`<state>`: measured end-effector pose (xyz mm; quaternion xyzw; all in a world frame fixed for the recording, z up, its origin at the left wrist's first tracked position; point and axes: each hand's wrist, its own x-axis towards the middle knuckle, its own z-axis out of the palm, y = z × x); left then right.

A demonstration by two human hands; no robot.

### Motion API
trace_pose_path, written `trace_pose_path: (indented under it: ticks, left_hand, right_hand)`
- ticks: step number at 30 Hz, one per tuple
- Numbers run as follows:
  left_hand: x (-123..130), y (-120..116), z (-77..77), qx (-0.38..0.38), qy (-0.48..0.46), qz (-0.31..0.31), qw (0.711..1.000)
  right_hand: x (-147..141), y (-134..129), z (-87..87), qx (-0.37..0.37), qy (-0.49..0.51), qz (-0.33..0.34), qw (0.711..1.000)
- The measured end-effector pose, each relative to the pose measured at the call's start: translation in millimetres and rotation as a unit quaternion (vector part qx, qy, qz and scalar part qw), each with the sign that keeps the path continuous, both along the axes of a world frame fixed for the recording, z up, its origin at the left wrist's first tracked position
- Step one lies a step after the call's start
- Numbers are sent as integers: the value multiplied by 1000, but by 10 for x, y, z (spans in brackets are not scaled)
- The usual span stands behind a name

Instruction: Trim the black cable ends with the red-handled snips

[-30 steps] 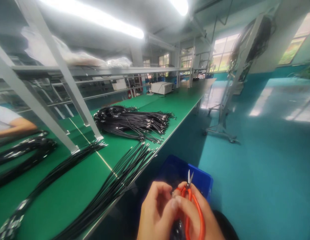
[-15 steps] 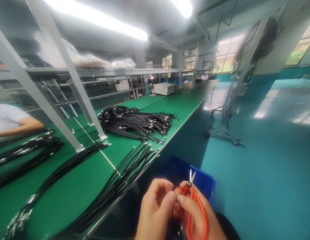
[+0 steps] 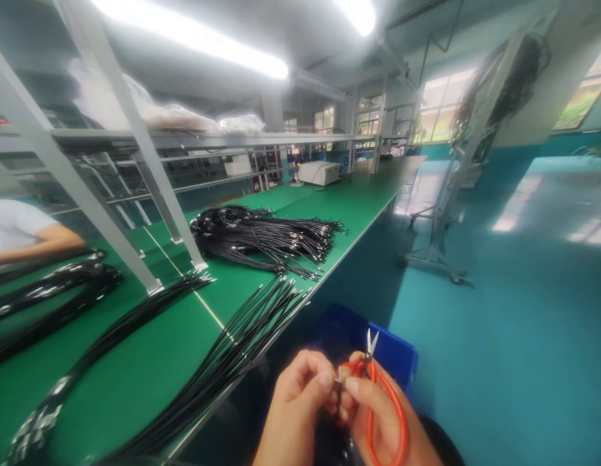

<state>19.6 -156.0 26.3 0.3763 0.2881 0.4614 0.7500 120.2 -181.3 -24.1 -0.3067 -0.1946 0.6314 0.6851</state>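
My left hand point(image 3: 300, 395) is closed, thumb against fingers, at the end of a thin black cable point(image 3: 338, 395) with a pale tip. My right hand point(image 3: 385, 408) holds scissors point(image 3: 372, 346) with orange-red handles looped around the hand. Their short blades stick up, slightly parted, cutting nothing. The right thumb and fingertips also come up to the cable end from the other side, close to my left fingertips. Both hands are in front of a blue bin point(image 3: 392, 349), which they partly hide. Beside them a bundle of black cables point(image 3: 232, 356) lies along the bench edge.
A green-topped bench point(image 3: 174, 362) runs into the distance on the left. A large heap of black cables point(image 3: 266, 236) lies on it, with a white box point(image 3: 319, 173) farther back. A co-worker's arm point(image 3: 52, 243) is at far left. A wheeled rack point(image 3: 438, 239) stands right.
My hands have drawn slightly apart, the left one moving a little left. The cable's end now shows between the fingertips. The scissors stay in my right hand.
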Motion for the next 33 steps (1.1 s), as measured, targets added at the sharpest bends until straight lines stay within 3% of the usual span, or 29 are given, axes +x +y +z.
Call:
trace_pose_path:
  ticks: [7,13,18,20,23,25,31,33]
  left_hand:
    - [20,18,-26,55,55,19,997]
    - [-25,16,2,35,45,36,998]
    - [-50,-7,100,93,129,96,983]
    - [-49,-23,129,189,205,157,947]
    - [-48,-43,125,341,319,258,846]
    - [-52,-45,98,379,363,295,798]
    - [-126,8,58,436,396,299,750]
    - [-161,10,68,426,411,299,748]
  right_hand:
    - [29,2,24,-14,0,5,1000]
    - [28,7,81,-21,-1,2,1000]
    - [-21,14,149,-25,15,-11,1000]
    - [-27,11,209,-27,25,-15,999]
    - [-6,-11,341,-37,39,-20,998]
    - [9,-25,433,-55,48,-15,997]
    - [-21,-1,550,-70,103,-10,992]
    - [-29,1,543,-68,100,-17,992]
